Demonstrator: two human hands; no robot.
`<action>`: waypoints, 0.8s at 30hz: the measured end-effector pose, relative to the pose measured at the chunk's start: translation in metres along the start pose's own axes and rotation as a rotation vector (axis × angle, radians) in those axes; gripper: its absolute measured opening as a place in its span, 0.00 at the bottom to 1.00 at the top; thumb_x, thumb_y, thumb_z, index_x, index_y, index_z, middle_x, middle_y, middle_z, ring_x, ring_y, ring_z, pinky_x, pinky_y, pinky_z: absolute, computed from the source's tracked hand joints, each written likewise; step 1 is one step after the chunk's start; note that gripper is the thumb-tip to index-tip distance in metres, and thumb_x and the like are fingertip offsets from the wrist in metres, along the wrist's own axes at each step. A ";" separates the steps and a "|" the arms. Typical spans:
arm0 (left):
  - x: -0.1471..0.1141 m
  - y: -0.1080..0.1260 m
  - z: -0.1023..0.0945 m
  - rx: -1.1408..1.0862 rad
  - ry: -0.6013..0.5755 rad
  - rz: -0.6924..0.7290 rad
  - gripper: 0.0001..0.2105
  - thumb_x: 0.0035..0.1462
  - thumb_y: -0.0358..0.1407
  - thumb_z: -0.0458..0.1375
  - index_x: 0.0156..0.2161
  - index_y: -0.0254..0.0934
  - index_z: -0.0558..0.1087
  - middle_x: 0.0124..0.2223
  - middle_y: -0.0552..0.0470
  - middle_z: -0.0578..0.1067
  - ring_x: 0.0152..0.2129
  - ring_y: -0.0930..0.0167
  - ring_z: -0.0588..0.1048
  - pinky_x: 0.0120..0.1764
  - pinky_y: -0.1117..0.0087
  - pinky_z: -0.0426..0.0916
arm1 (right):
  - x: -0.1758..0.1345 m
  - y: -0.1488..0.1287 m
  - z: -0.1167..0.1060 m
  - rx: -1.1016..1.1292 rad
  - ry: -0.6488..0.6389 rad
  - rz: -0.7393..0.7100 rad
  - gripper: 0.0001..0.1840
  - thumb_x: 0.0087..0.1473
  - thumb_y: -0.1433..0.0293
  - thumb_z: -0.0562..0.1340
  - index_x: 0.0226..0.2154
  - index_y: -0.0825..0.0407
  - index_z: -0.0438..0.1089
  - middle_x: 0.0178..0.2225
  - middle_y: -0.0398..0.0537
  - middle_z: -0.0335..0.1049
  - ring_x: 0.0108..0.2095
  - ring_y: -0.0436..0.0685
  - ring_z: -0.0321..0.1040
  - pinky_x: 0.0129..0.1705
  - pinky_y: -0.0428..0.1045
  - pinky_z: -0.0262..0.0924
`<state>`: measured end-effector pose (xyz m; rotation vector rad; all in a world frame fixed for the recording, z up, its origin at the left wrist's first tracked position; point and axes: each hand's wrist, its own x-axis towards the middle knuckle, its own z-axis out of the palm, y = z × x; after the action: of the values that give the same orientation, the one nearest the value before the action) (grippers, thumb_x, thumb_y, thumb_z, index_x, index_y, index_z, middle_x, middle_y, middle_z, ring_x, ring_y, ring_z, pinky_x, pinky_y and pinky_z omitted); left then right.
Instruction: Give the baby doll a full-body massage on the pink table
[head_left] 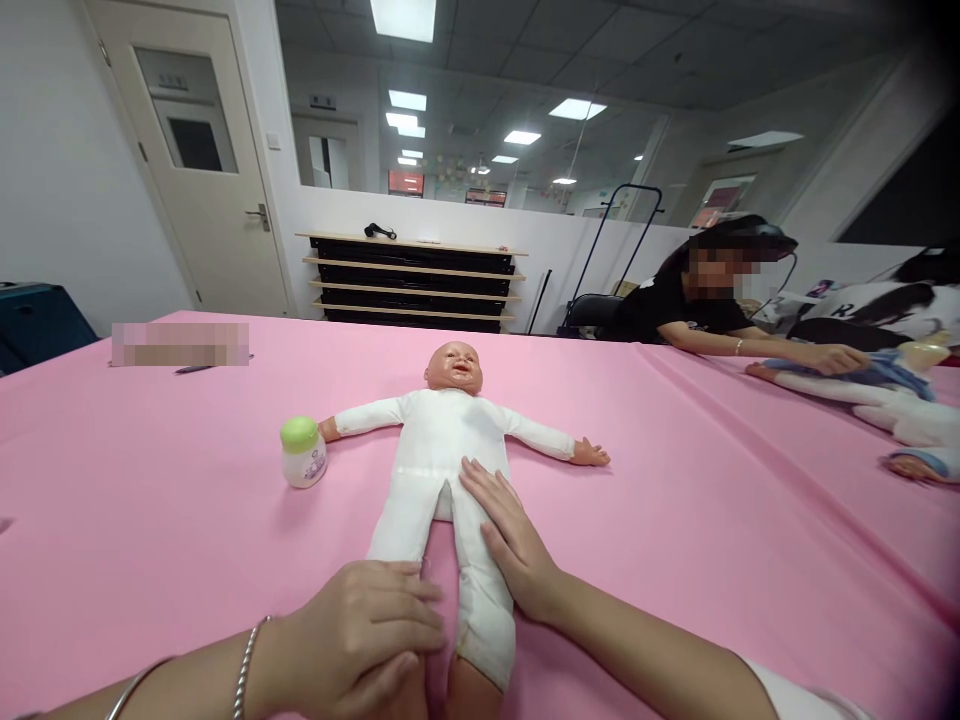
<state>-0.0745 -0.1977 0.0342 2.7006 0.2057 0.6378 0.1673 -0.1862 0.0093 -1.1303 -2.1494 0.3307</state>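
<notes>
A baby doll (454, 430) lies on its back, arms spread, head away from me. It has a white cloth body with a tan head, hands and lower legs. My left hand (367, 630) is curved over the doll's leg on the left, fingers wrapped across it around the knee and slightly blurred. It hides part of that leg. On the other thigh rests my right hand (517, 540), flat, with its fingers stretched toward the doll's waist. A small white jar (304, 468) with a green lid stands beside the doll's hand on the left.
Pink cloth (712, 560) covers the table. At the right, another person (712, 290) leans over a second doll (832, 390) with blue clothing. A blurred-out item (180, 344) lies at the far left. A shelf stack (412, 285) stands behind the table.
</notes>
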 end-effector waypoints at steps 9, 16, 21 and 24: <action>-0.008 -0.013 0.008 -0.137 0.501 -0.203 0.16 0.62 0.34 0.40 0.43 0.39 0.70 0.41 0.47 0.75 0.42 0.67 0.72 0.46 0.64 0.68 | -0.003 -0.027 -0.010 -0.119 -0.262 -0.486 0.19 0.53 0.72 0.49 0.48 0.50 0.62 0.45 0.43 0.70 0.58 0.54 0.50 0.62 0.60 0.20; 0.000 -0.032 0.018 -0.149 0.421 -0.718 0.22 0.61 0.43 0.45 0.60 0.48 0.53 0.64 0.55 0.48 0.61 0.64 0.47 0.60 0.54 0.47 | -0.010 -0.031 0.015 -0.006 -0.261 -0.785 0.18 0.54 0.63 0.46 0.39 0.55 0.64 0.32 0.47 0.71 0.31 0.51 0.65 0.39 0.48 0.59; -0.001 -0.026 0.016 -0.110 0.223 -0.617 0.23 0.62 0.41 0.44 0.61 0.49 0.50 0.65 0.58 0.42 0.62 0.63 0.40 0.60 0.52 0.41 | -0.010 -0.036 -0.001 0.029 -0.181 -0.836 0.19 0.56 0.63 0.47 0.44 0.57 0.62 0.42 0.51 0.70 0.38 0.53 0.66 0.44 0.49 0.57; -0.001 -0.019 0.012 -0.070 0.099 -0.480 0.19 0.62 0.38 0.44 0.57 0.50 0.59 0.64 0.58 0.48 0.61 0.62 0.42 0.60 0.50 0.40 | -0.014 -0.033 -0.008 0.053 -0.047 -0.615 0.22 0.57 0.67 0.47 0.53 0.55 0.54 0.51 0.53 0.62 0.52 0.55 0.58 0.55 0.53 0.49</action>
<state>-0.0708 -0.1840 0.0172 2.4191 0.8097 0.6128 0.1568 -0.2176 0.0256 -0.3922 -2.3843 0.1295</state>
